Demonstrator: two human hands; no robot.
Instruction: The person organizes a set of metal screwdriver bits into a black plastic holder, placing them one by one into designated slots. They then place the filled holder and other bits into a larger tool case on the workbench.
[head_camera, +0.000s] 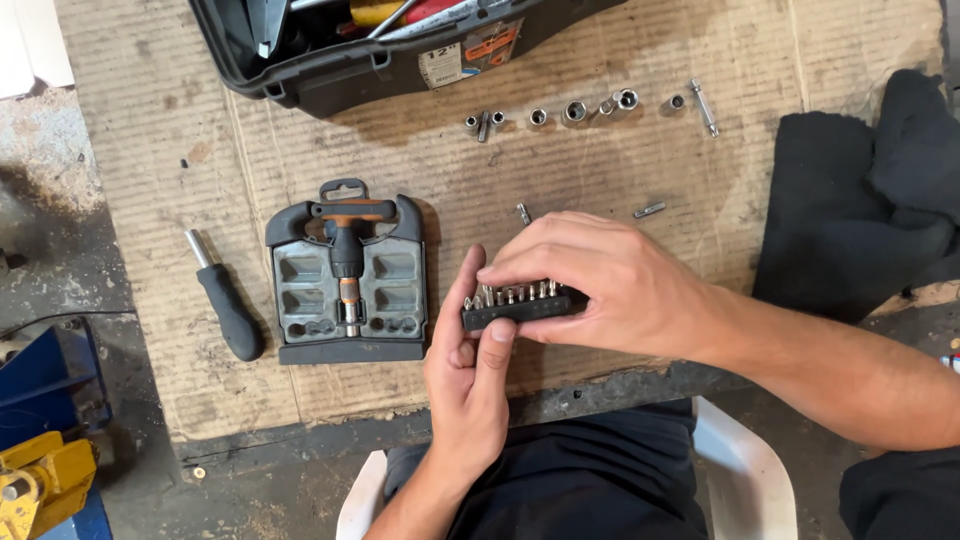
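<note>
My left hand (465, 385) grips a black bit holder strip (515, 308) from below, thumb and fingers on its left end. A row of several silver screwdriver bits stands in the strip. My right hand (595, 282) reaches in from the right and covers the strip's right end, fingertips pinching at the bits. Left of my hands lies a grey tool case (348, 288) with a black and orange ratchet handle (347, 245) clipped in its middle and bare socket recesses.
Sockets (575, 110) lie in a row on the cardboard sheet (150, 120), with an extension bar (704, 107) at the right. Two loose bits (649, 209) lie near my hands. A black-handled driver (225, 300) lies left, an open toolbox (330, 50) behind, a dark cloth (860, 200) right.
</note>
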